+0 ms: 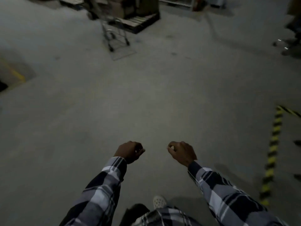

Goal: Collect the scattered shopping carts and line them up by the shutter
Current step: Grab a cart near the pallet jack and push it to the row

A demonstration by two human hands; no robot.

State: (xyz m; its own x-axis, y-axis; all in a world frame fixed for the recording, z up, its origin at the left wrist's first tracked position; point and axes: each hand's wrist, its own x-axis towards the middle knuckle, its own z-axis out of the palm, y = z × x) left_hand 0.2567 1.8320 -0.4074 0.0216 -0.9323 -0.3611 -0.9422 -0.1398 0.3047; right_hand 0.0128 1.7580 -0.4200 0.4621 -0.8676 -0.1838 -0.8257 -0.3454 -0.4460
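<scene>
Left hand hangs with fingers loosely curled, holding nothing; right hand likewise, both over bare floor. One shopping cart stands well ahead, beside a loaded pallet. The step looks like approaching it; next calls for reaching its handle with both hands.

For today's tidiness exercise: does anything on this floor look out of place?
Yes: one cart stands alone on the open floor beside a pallet, not in any line. Both hands are empty.
</scene>
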